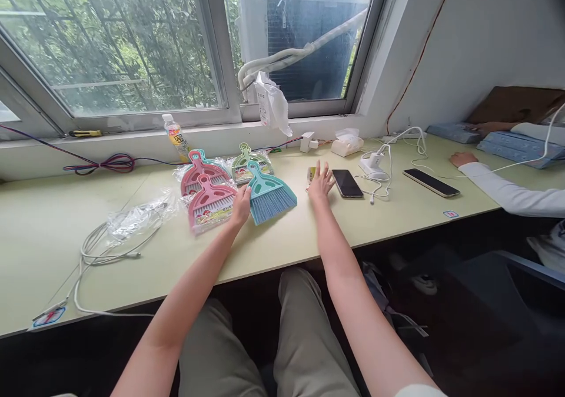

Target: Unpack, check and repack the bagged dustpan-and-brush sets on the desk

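My left hand (241, 206) is closed on the edge of a blue mini dustpan and brush set (270, 197), its grey-blue bristles facing me. My right hand (321, 185) reaches over the table with its fingers spread. Partly under those fingers is a small yellow and white card (311, 174); whether they touch it I cannot tell. Left of my left hand lies a pink dustpan set (212, 204) in clear plastic. Behind it are more wrapped sets, a pink one (203, 170) and a green one (251, 162).
A black phone (348, 184) lies just right of my right hand, near a white power strip (374, 166) with cables. Clear plastic wrap (139, 215) and a coiled white cable (95, 250) are at left. A bottle (175, 138) leans by the window. Another person's arm (507, 188) rests at right.
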Action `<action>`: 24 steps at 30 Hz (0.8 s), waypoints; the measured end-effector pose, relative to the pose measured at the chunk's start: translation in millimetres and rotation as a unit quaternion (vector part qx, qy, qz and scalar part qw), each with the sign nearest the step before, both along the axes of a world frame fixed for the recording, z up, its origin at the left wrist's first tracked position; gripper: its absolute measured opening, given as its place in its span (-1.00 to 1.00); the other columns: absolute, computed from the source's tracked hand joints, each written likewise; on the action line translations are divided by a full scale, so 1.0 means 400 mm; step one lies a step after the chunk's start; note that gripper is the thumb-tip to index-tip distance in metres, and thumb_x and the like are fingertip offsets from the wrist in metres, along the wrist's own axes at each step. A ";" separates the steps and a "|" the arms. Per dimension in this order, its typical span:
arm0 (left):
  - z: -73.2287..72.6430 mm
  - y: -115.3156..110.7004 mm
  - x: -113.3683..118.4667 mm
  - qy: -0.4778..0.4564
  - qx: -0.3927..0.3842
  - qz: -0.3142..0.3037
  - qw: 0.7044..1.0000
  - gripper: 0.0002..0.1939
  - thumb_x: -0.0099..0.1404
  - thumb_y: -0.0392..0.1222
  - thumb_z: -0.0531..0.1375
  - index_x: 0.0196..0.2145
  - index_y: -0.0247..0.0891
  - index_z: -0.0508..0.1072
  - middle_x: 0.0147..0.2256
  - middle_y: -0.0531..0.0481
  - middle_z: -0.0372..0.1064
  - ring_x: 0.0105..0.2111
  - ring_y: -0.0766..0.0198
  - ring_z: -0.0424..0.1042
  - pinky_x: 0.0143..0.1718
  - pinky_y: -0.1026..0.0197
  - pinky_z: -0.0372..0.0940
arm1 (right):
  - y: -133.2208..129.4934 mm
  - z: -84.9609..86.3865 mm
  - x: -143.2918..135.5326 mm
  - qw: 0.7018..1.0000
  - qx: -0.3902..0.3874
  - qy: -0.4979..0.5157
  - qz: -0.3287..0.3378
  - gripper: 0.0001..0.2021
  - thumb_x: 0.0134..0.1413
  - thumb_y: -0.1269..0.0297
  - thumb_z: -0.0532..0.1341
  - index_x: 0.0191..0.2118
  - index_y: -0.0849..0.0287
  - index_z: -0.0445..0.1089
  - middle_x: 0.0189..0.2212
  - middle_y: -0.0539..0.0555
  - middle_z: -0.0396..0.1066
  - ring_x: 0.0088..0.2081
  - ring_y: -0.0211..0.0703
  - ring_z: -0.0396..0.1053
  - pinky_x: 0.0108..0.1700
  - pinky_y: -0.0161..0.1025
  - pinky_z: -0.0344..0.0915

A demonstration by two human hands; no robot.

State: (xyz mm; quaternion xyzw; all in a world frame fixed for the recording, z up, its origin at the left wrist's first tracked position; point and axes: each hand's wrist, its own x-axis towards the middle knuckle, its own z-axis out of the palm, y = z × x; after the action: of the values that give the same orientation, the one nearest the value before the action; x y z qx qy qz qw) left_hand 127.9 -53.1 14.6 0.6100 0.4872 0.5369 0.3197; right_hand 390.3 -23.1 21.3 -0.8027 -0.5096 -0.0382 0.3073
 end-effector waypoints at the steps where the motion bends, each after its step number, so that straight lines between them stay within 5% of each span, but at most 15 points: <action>1: 0.001 -0.005 0.003 0.009 0.006 -0.004 1.000 -0.60 0.38 -0.06 -0.04 -0.07 -0.30 0.49 -0.13 -0.15 0.49 -0.10 0.06 0.43 -0.02 0.06 0.28 | -0.004 0.008 -0.008 0.999 0.047 0.009 0.000 -0.36 0.23 0.24 0.22 0.36 0.06 0.03 0.38 0.31 -0.10 0.33 0.15 -0.05 0.22 0.11 0.08; 3: 0.006 -0.018 0.010 0.027 0.018 -0.001 0.999 -0.58 0.39 -0.06 -0.05 -0.02 -0.30 0.47 -0.07 -0.16 0.49 -0.06 0.05 0.43 0.00 0.06 0.26 | -0.011 0.028 -0.041 0.989 0.133 0.047 0.050 -0.43 0.28 0.19 0.16 0.35 0.09 0.04 0.38 0.30 -0.09 0.34 0.10 -0.09 0.24 0.08 0.05; 5: 0.013 -0.030 0.015 0.046 0.028 0.012 0.998 -0.57 0.41 -0.05 -0.06 0.03 -0.29 0.45 -0.07 -0.16 0.49 -0.04 0.05 0.42 0.00 0.06 0.25 | -0.019 0.043 -0.095 0.970 0.173 0.089 0.143 -0.61 0.35 0.20 0.04 0.22 0.13 0.25 0.22 0.28 0.20 0.23 0.04 0.09 0.22 -0.01 0.08; 8: 0.017 -0.041 0.018 0.076 0.039 0.024 0.996 -0.57 0.43 -0.05 -0.06 0.05 -0.28 0.43 -0.15 -0.14 0.50 -0.09 0.05 0.44 -0.05 0.08 0.27 | -0.032 0.044 -0.195 0.941 0.143 0.093 0.293 -0.68 0.37 0.15 0.01 -0.17 0.14 0.48 -0.17 0.17 0.45 -0.05 -0.03 0.28 0.12 -0.15 0.15; 11: 0.013 -0.039 0.014 0.081 0.028 0.064 0.994 -0.61 0.42 -0.08 -0.06 0.00 -0.28 0.44 -0.16 -0.15 0.50 -0.14 0.05 0.45 -0.09 0.08 0.28 | -0.040 0.025 -0.268 0.922 0.098 0.041 0.373 -0.77 0.29 0.09 0.16 -0.25 0.11 0.44 -0.19 0.09 0.46 -0.08 -0.08 0.27 0.07 -0.20 0.15; 14: 0.006 -0.031 0.008 0.082 0.020 0.092 0.992 -0.62 0.41 -0.12 -0.06 -0.05 -0.29 0.46 -0.14 -0.17 0.50 -0.14 0.04 0.45 -0.09 0.07 0.28 | -0.036 0.012 -0.284 0.924 0.069 0.069 0.369 -0.85 0.20 0.14 0.26 -0.28 0.11 0.40 -0.15 0.05 0.45 -0.04 -0.09 0.23 0.10 -0.20 0.11; 17: 0.001 -0.019 0.006 0.111 0.029 0.048 0.992 -0.61 0.41 -0.09 -0.06 -0.07 -0.28 0.49 -0.16 -0.16 0.51 -0.15 0.05 0.45 -0.11 0.09 0.28 | -0.025 0.014 -0.265 0.921 0.046 0.124 0.366 -0.83 0.16 0.25 0.28 -0.42 0.13 0.34 -0.28 0.02 0.43 -0.11 -0.12 0.23 0.06 -0.22 0.12; 20: -0.002 -0.002 0.002 0.129 0.028 0.037 0.990 -0.59 0.41 -0.08 -0.07 -0.07 -0.28 0.49 -0.14 -0.17 0.51 -0.15 0.05 0.44 -0.10 0.09 0.27 | -0.017 0.033 -0.249 0.892 0.057 0.260 0.365 -0.78 0.12 0.34 0.29 -0.51 0.13 0.30 -0.42 -0.03 0.37 -0.19 -0.17 0.26 -0.01 -0.29 0.17; 24: 0.001 0.022 -0.028 0.116 0.008 0.109 0.987 -0.62 0.40 -0.14 -0.07 -0.11 -0.29 0.50 -0.20 -0.18 0.51 -0.19 0.06 0.44 -0.12 0.10 0.26 | -0.019 0.085 -0.211 0.844 0.098 0.425 0.313 -0.75 0.31 0.22 0.08 -0.41 0.11 0.33 -0.37 0.00 0.38 -0.19 -0.16 0.33 -0.12 -0.32 0.27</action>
State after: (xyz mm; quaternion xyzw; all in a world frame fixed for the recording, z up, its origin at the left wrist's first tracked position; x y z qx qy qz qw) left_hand 116.9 -44.3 14.9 0.6142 0.5803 0.4975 0.1960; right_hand 306.0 -30.5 55.4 -0.5038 -0.5464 0.3552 0.5670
